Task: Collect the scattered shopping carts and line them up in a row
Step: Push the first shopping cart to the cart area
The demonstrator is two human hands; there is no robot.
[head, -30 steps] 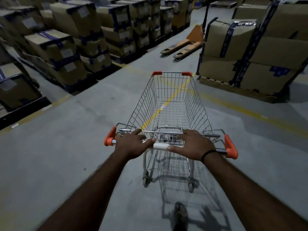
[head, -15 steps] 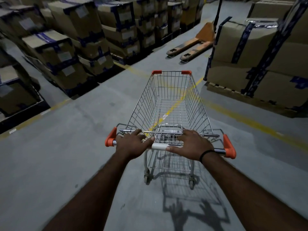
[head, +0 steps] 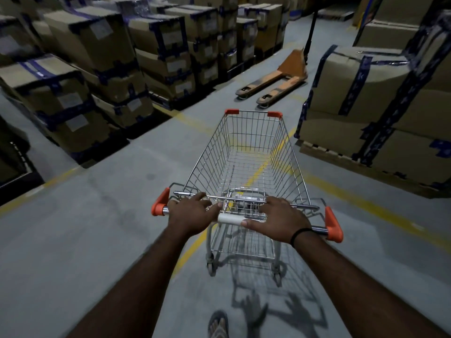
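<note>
Cart (head: 249,154) stands mid-view on the grey floor (head: 85,228), nose toward 12 o'clock. It straddles a yellow line (head: 190,250) that runs under it from 7 toward 1 o'clock. I see the left hand (head: 190,213) gripping the handle (head: 229,218) near its 9 o'clock end. Its fingers are close together and curled over the bar, with the thumb lying inward along it. The right hand (head: 280,219), a black band (head: 299,234) at its wrist, grips toward the 3 o'clock end the same way, thumb on the handle's white middle. Both hands sit where they did half a second ago. Since then the cart has rolled forward. The orange jack (head: 275,79) at 12 o'clock is nearer its nose, and the boxes (head: 378,106) at 2 o'clock loom closer. A sandalled foot (head: 218,325) has come into view at 6 o'clock. Blurred stacks (head: 97,69) of cartons fill 9 to 11 o'clock.
</note>
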